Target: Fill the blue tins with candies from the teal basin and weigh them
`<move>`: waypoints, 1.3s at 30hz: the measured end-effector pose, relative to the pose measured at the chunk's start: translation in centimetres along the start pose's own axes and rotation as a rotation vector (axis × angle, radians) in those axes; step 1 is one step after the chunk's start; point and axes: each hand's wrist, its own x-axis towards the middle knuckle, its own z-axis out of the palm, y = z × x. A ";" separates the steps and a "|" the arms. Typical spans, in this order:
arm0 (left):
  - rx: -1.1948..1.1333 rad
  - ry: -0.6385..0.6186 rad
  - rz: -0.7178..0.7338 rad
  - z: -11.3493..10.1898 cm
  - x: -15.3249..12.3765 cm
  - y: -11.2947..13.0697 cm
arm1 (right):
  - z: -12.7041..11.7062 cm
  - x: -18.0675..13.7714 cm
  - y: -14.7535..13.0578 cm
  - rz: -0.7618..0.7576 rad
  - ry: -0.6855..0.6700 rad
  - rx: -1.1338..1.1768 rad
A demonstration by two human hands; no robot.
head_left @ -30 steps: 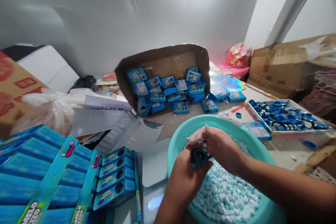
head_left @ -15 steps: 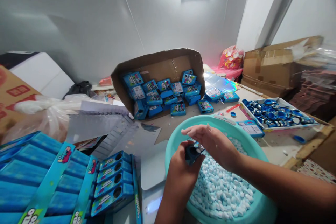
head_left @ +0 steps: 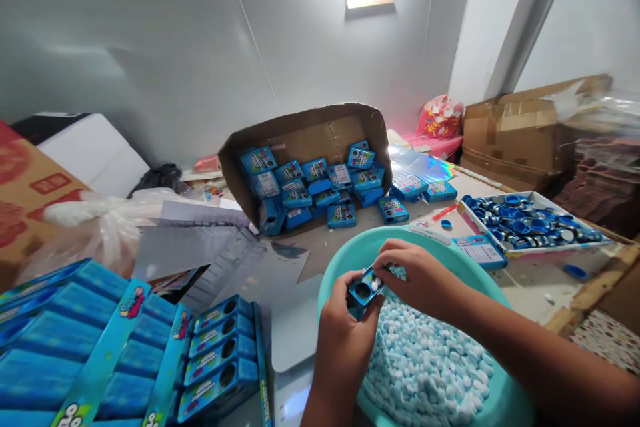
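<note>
My left hand point(head_left: 345, 333) grips a small blue candy box point(head_left: 364, 289) with a round hole in its top, held over a turquoise basin point(head_left: 350, 253). The basin is heaped with pale blue and white candies point(head_left: 425, 367). My right hand point(head_left: 423, 277) rests its fingertips against the box's right edge, pinching a few white candies at the hole.
A tipped cardboard carton point(head_left: 305, 133) with several blue boxes stands at the back. A white tray of blue caps point(head_left: 533, 223) sits right. Stacked blue display packs point(head_left: 125, 353) fill the lower left. Grey sheets point(head_left: 200, 240), a plastic bag point(head_left: 95, 220) and brown cartons point(head_left: 525, 127) lie around.
My right hand, flat and open above the box earlier, has curled its fingertips down onto the box. The box has turned so its holed face shows. The view tilted slightly down.
</note>
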 end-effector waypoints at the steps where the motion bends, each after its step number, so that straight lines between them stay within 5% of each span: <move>1: -0.003 -0.005 0.001 0.0 0.0 0.1 | 0.1 0.0 -0.1 -0.014 -0.003 -0.004; 16: -0.014 -0.060 0.059 -0.4 -0.1 0.4 | 1.0 -0.6 -1.4 -0.159 -0.051 0.105; 20: -0.047 0.018 -0.029 -0.3 0.0 0.2 | -0.5 0.1 -1.3 -0.097 0.005 0.093; 22: -0.066 0.099 -0.057 -0.3 0.2 0.2 | -1.5 0.3 -0.6 0.037 -0.081 -0.105; 26: -0.089 0.218 -0.054 -0.3 0.7 0.2 | -2.2 -1.9 1.0 0.282 -0.458 -0.377; 31: -0.144 0.263 -0.046 0.1 0.9 0.0 | -1.1 -6.3 0.4 0.192 -0.938 -0.406; 35: -0.120 0.229 -0.038 0.2 0.7 0.3 | -1.0 -6.3 -0.5 0.266 -1.056 -0.286; 39: -0.087 0.195 -0.044 0.2 0.6 0.6 | 0.0 -5.7 -0.3 0.385 -1.009 -0.112</move>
